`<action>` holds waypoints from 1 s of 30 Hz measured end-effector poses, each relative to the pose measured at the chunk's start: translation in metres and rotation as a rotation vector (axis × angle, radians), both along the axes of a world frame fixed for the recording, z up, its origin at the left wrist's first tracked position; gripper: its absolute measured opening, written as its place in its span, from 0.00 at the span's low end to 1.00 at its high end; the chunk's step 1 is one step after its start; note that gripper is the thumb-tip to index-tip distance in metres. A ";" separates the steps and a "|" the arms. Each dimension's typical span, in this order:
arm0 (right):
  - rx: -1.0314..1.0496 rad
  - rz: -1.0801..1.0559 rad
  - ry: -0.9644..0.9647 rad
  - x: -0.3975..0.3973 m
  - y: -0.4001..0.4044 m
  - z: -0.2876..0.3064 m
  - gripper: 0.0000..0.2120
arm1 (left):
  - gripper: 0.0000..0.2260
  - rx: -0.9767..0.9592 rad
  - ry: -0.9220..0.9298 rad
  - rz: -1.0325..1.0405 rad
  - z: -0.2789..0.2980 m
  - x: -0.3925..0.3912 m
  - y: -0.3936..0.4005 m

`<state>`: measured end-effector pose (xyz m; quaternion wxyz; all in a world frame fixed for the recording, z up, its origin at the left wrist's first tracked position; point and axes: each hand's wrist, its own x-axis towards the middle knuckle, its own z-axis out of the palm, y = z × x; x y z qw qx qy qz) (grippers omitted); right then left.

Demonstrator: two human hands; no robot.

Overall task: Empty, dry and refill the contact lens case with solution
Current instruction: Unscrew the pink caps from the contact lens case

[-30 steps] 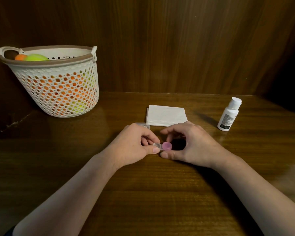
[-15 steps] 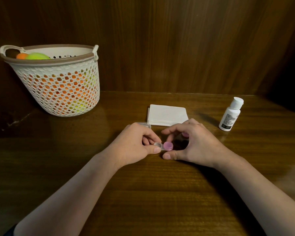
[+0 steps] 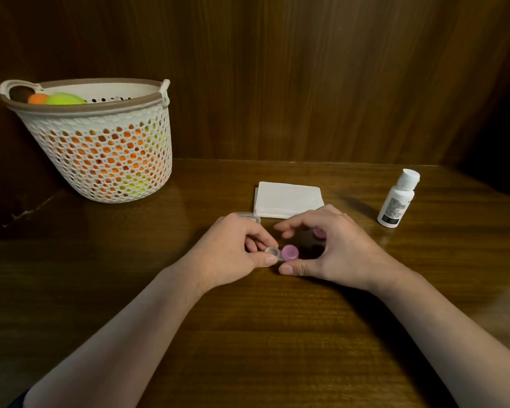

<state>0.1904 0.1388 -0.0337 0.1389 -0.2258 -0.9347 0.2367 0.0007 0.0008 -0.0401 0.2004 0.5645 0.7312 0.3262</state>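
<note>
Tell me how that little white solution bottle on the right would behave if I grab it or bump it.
The solution bottle looks small and plastic, so probably light and fairly stiff. It stands tall on a narrow base, apart from the napkin stack, so a sideways bump may well tip it. Its body looks round, so once down it could roll on the glossy table.

Both hands down on the wooden table (image 3: pixel 248 348). Left hand (image 3: pixel 233 251) pinches the clear end of the contact lens case (image 3: pixel 281 254), right hand (image 3: pixel 333 248) curls beside its pink cap (image 3: pixel 290 252). Folded tissue (image 3: pixel 287 198) behind, solution bottle (image 3: pixel 396 200) to the right, mesh basket (image 3: pixel 100 154) far left.
</note>
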 end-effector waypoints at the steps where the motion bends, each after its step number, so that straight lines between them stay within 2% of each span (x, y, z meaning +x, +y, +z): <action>1: 0.011 -0.007 -0.009 0.001 0.001 0.001 0.32 | 0.09 -0.004 0.001 0.002 0.000 0.000 0.000; 12: 0.049 0.035 0.023 0.000 0.004 -0.004 0.20 | 0.10 -0.019 -0.010 0.005 -0.001 -0.001 0.001; 17: -0.014 -0.010 0.216 0.004 0.008 0.001 0.13 | 0.09 -0.027 -0.011 0.011 0.000 -0.001 0.000; 21: -0.017 -0.132 0.297 0.005 0.011 0.001 0.11 | 0.09 -0.026 -0.022 0.005 0.001 0.000 0.001; 30: -0.020 -0.165 0.345 0.005 0.013 -0.003 0.10 | 0.09 -0.033 -0.036 -0.002 0.002 -0.001 -0.001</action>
